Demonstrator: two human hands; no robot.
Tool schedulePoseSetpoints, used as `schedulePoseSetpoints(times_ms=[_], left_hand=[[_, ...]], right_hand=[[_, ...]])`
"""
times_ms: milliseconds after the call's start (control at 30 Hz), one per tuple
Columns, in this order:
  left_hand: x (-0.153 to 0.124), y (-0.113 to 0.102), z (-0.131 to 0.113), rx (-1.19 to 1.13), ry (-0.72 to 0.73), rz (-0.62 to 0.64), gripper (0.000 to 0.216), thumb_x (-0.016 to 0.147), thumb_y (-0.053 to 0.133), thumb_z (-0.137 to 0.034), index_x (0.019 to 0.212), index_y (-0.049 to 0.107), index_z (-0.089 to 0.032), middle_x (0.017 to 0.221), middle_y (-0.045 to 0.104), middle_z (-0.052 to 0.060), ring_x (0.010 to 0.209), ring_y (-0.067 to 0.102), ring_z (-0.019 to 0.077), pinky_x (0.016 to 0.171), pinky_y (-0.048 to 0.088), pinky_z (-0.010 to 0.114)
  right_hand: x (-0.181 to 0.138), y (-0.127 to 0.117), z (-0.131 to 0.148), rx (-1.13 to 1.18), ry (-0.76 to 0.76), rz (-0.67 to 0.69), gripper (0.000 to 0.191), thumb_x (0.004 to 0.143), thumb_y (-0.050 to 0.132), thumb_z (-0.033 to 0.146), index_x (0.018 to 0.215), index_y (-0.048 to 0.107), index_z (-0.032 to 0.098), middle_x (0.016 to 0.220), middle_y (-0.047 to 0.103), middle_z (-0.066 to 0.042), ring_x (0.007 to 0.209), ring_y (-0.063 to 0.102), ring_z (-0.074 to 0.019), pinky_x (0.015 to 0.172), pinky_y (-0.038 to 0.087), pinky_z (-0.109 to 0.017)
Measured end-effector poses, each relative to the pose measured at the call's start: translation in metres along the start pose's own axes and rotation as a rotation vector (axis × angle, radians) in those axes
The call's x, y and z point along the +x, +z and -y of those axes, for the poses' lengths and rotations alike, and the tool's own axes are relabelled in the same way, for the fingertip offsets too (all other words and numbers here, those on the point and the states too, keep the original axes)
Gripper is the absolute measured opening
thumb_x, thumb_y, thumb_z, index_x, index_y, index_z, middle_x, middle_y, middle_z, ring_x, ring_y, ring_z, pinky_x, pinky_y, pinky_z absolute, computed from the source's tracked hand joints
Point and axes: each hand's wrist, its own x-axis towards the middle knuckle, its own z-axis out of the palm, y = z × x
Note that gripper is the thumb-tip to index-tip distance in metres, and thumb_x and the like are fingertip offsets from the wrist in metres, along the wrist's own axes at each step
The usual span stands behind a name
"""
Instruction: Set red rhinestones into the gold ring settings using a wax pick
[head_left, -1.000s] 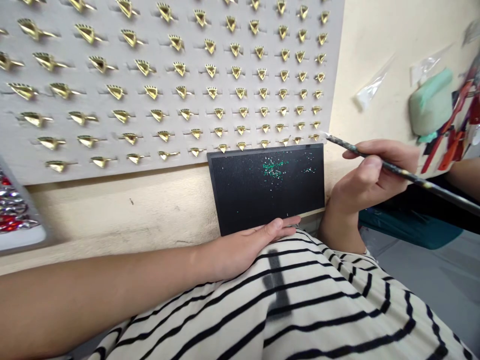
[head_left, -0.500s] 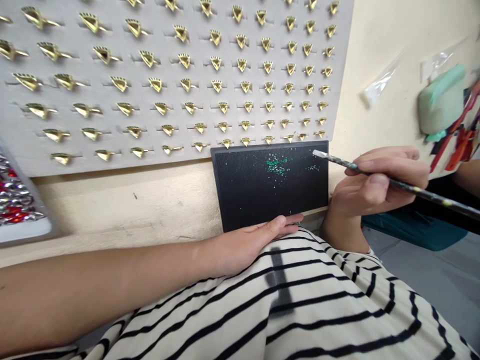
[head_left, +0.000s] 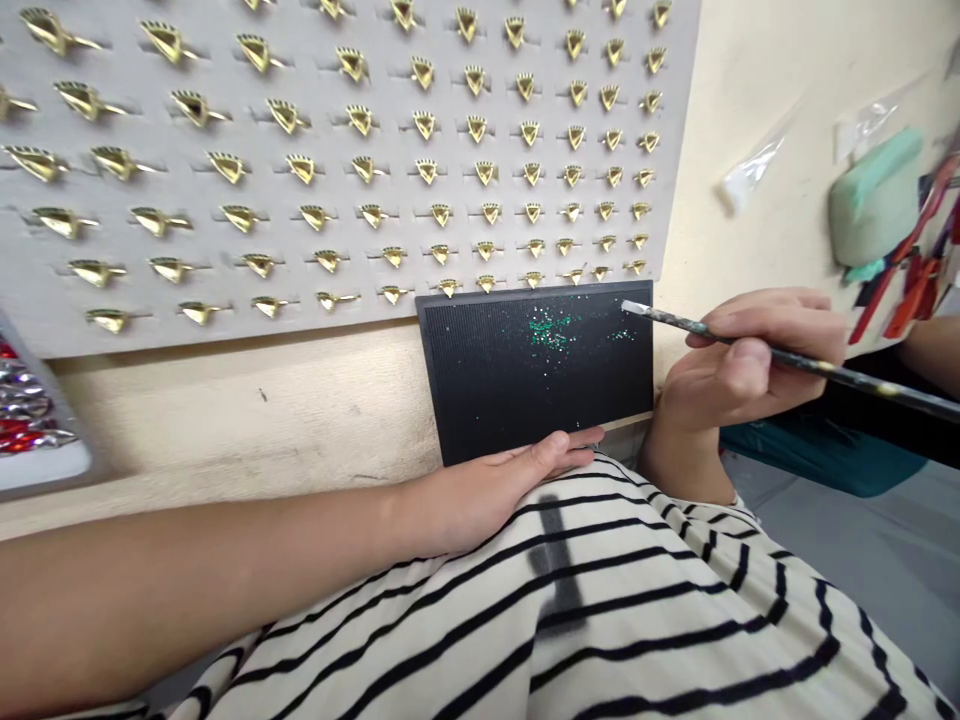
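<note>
Along the lower edge of the black pad (head_left: 510, 400), my left hand (head_left: 480, 505) lay open and flat, steadying it, while my right hand (head_left: 742, 370) gripped a brush (head_left: 885, 388), its tip poised near the top right corner.

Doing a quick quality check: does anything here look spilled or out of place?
Yes: green and white specks are scattered over the upper part of the black ridged board, thick in one patch and stray elsewhere, so they look spilled rather than placed. The gold pieces above stand in neat rows.
</note>
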Motion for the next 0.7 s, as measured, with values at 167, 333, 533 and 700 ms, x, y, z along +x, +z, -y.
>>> schedulePoseSetpoints(times_ms=[167,333,533,700], left_hand=[[-0.0008,0.0006,0.0003,0.015,-0.002,-0.002,0.057,0.092,0.021,-0.068,0.14,0.037,-0.042,0.142,0.048,-0.011,0.138,0.036,0.0147,0.12,0.015,0.032],[0.0,0.0003,-0.0014,0.006,-0.002,0.0,0.058,0.092,0.021,-0.067,0.141,0.037,-0.041,0.142,0.048,-0.01,0.138,0.037,0.0152,0.12,0.015,0.031],[-0.0004,0.0003,-0.0025,0.015,-0.015,0.001,0.056,0.092,0.021,-0.067,0.14,0.037,-0.043,0.142,0.048,-0.012,0.137,0.037,0.0127,0.12,0.015,0.029],[-0.0025,0.0004,-0.0046,0.027,-0.03,-0.009,0.053,0.093,0.021,-0.066,0.139,0.037,-0.045,0.14,0.049,-0.014,0.137,0.038,0.0114,0.12,0.015,0.028]], right_hand=[[0.0004,0.0012,0.0014,0.008,-0.005,-0.01,0.012,0.072,0.04,0.018,0.065,0.049,0.014,0.053,0.042,0.005,0.058,0.046,-0.0021,0.063,0.038,-0.026],[0.0016,0.0029,0.0012,0.003,0.007,-0.018,0.011,0.07,0.039,0.017,0.066,0.049,0.015,0.051,0.041,0.005,0.056,0.046,-0.0021,0.063,0.037,-0.026],[0.002,0.0032,0.0019,-0.046,0.052,-0.118,0.012,0.076,0.04,0.02,0.072,0.051,0.016,0.058,0.046,0.005,0.06,0.049,-0.0048,0.063,0.041,-0.027],[0.0006,0.0009,0.0038,-0.15,0.116,-0.065,0.016,0.077,0.042,0.019,0.074,0.057,0.016,0.068,0.051,0.005,0.067,0.052,-0.0063,0.069,0.047,-0.031]])
